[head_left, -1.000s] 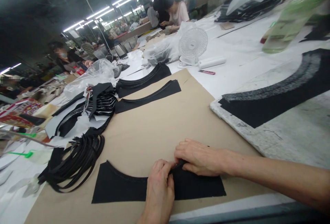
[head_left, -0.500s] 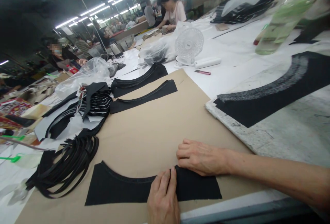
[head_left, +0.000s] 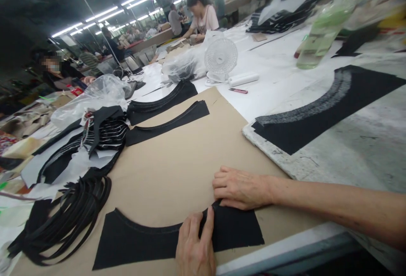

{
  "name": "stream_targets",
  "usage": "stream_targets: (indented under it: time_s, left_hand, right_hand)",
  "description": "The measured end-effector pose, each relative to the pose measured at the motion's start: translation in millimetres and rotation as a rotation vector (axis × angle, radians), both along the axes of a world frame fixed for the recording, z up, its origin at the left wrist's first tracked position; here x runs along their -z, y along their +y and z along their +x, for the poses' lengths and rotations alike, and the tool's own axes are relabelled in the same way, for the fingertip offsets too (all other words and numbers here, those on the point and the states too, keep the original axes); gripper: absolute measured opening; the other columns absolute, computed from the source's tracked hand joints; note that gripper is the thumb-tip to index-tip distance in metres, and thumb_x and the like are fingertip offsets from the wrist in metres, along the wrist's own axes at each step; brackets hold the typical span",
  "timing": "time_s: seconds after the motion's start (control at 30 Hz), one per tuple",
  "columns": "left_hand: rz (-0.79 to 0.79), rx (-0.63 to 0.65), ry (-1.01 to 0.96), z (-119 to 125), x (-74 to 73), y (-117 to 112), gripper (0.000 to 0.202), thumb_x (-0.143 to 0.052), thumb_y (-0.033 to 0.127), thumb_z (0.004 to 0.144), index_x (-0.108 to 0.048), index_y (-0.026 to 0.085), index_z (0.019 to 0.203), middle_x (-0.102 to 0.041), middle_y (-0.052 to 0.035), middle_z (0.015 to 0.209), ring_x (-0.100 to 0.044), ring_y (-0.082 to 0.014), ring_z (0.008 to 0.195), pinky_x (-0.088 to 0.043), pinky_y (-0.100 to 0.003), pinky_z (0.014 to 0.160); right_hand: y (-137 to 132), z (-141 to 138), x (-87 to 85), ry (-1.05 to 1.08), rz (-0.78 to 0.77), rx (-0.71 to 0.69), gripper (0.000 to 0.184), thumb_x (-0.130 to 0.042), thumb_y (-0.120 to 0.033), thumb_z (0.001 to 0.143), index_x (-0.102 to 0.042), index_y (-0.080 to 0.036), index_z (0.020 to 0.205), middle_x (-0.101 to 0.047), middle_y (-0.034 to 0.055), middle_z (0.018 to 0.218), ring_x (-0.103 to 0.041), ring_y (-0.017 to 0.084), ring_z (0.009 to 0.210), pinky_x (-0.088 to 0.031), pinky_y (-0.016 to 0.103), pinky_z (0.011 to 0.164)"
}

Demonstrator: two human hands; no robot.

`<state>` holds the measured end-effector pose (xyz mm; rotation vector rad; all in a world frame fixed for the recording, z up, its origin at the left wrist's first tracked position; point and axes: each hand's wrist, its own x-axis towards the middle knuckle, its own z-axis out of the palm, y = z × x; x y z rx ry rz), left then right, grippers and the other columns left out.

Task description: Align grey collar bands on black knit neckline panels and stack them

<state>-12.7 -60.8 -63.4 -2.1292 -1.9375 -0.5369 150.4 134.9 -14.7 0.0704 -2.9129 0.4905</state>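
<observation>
The left hand (head_left: 195,242) lies palm down on the black curved piece (head_left: 142,242), one finger spread apart from the others, while the right hand (head_left: 241,188) bends over its upper edge, and whether those fingers are clamped on the edge or only resting there I cannot tell. The piece lies on a brown sheet (head_left: 174,161) near the front of the counter (head_left: 244,102), with a bundle of black strips (head_left: 97,195) to its left and a grey board (head_left: 358,157) farther right.
</observation>
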Motion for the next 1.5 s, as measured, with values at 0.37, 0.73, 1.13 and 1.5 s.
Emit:
stream_targets:
  time_s: [0.37, 0.73, 1.13, 1.5]
  left_hand:
    - [-0.129, 0.086, -0.168, 7.3, 0.0, 18.5, 0.051, -0.033, 0.002, 0.088, -0.050, 0.018, 0.133, -0.059, -0.0082, 0.099, -0.055, -0.0191, 0.088, -0.050, -0.035, 0.081]
    - [-0.254, 0.025, -0.065, 15.9, -15.0, 24.9, 0.065, -0.040, -0.005, 0.080, -0.048, 0.023, 0.137, -0.053, -0.0047, 0.091, -0.047, -0.0193, 0.084, -0.045, -0.031, 0.078]
    - [-0.206, 0.046, -0.013, 18.4, -15.2, 29.7, 0.061, -0.039, -0.004, 0.081, -0.053, 0.025, 0.132, -0.058, -0.0073, 0.104, -0.051, -0.0214, 0.093, -0.044, -0.035, 0.079]
    - [-0.275, 0.147, -0.051, 23.8, -23.6, 42.9, 0.059, -0.037, -0.005, 0.079, -0.047, 0.014, 0.134, -0.058, -0.0059, 0.091, -0.050, -0.0203, 0.083, -0.044, -0.034, 0.075]
  right_hand:
    - [10.7, 3.0, -5.2, -0.066, -0.093, 0.007, 0.011, -0.066, -0.027, 0.085, -0.059, -0.019, 0.088, -0.060, 0.0023, 0.089, -0.054, 0.018, 0.088, -0.034, 0.032, 0.075]
    - [17.3, 14.5, -2.8, -0.056, -0.158, 0.001, 0.006, -0.061, -0.021, 0.087, -0.062, -0.019, 0.092, -0.061, 0.0038, 0.092, -0.054, 0.018, 0.091, -0.038, 0.031, 0.082]
    - [20.6, 26.1, -1.5, -0.015, -0.042, 0.014, 0.006, -0.056, -0.020, 0.090, -0.062, -0.020, 0.090, -0.061, 0.0021, 0.088, -0.053, 0.016, 0.085, -0.035, 0.031, 0.076]
    - [20.1, 36.9, 0.2, 0.017, 0.089, 0.001, 0.017, -0.047, -0.014, 0.090, -0.062, -0.019, 0.095, -0.061, 0.0038, 0.085, -0.052, 0.017, 0.081, -0.033, 0.032, 0.074]
